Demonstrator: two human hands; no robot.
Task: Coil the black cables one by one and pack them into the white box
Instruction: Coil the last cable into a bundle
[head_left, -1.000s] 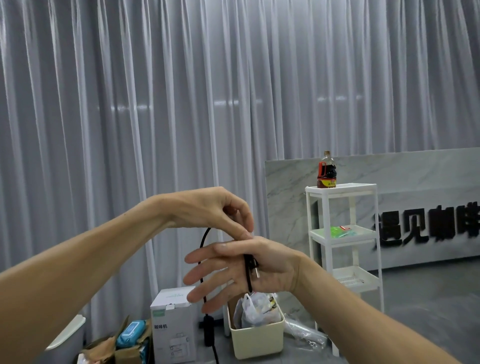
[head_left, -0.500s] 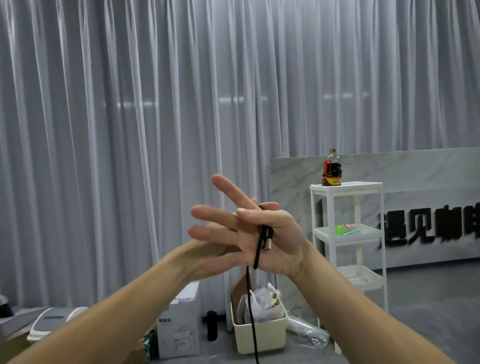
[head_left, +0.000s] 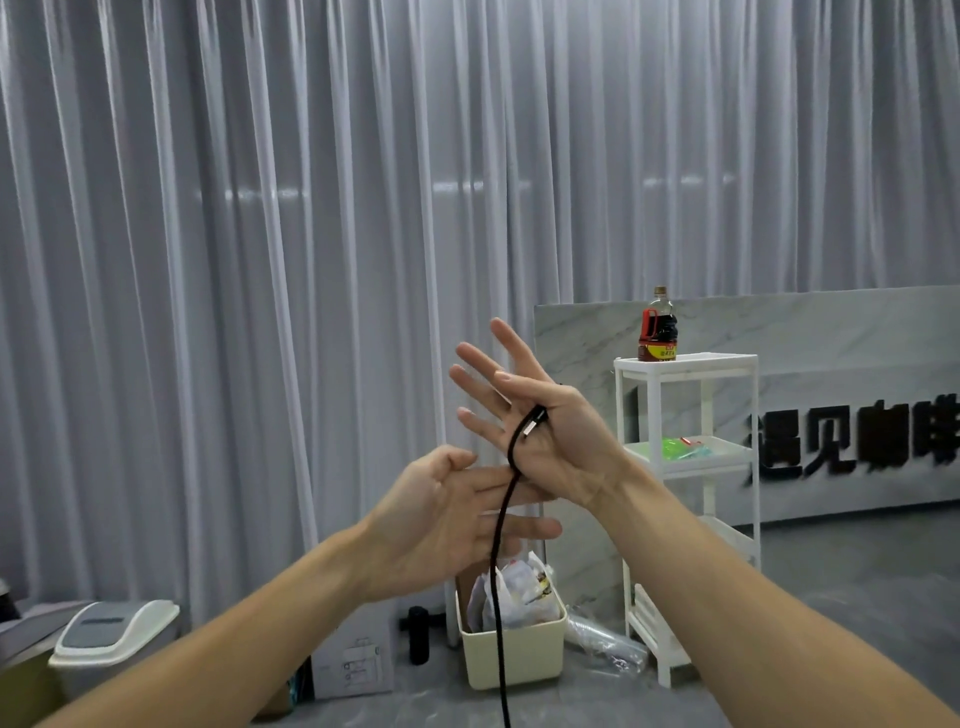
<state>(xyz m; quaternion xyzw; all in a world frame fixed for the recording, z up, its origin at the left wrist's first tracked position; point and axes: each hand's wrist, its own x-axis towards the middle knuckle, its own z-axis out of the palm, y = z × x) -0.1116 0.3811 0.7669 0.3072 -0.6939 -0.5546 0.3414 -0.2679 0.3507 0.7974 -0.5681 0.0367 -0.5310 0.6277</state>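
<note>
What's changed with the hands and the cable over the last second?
The left hand let go of the black cable above the right hand, dropped below it and now lies open under the hanging length. The right hand tilted its fingers upward. Unchanged: the right thumb pins the plug end against the palm, and the cable hangs down.

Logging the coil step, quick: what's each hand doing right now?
Left hand: open, fingers relaxed, cable hanging across them.
Right hand: fingers spread, thumb pinning the cable's plug end against the palm.
</note>
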